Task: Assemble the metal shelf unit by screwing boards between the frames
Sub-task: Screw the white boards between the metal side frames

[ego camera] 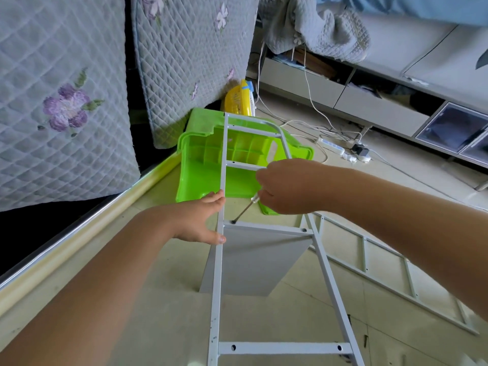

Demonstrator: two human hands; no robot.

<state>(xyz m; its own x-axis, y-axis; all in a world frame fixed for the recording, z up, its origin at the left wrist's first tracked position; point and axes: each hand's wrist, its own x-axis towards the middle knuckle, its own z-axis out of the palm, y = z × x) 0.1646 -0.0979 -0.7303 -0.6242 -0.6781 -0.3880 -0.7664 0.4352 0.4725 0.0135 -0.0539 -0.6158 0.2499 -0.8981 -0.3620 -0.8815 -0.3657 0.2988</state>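
A white metal ladder-like frame [220, 260] is seen from above, standing over the pale tiled floor [158, 299], with its rungs running across between two side rails. A grey board [253, 262] hangs below the middle rung [266, 228], its top edge meeting that rung, where a screw [304, 230] shows near the right rail.

The left hand [200, 220] is wrapped round the left rail just above the middle rung, thumb and fingers curled about the tube. The right hand [285, 188] is closed round the handle of a screwdriver [247, 210], whose shaft slants down and to the left so that its tip sits in the screw hole [233, 222] at the left end of the middle rung (the handle is mostly hidden inside the fist).

A second frame [383, 270] of the same kind lies flat on the floor towards the right edge. Beyond the hands, a green plastic bin [200, 175] lies on its side on the floor, partly behind the frame's upper rungs. Quilted grey floral covers [66, 101] fill the upper left, and a white power strip [331, 146] with cables lies on the floor near a low grey cabinet [369, 107].
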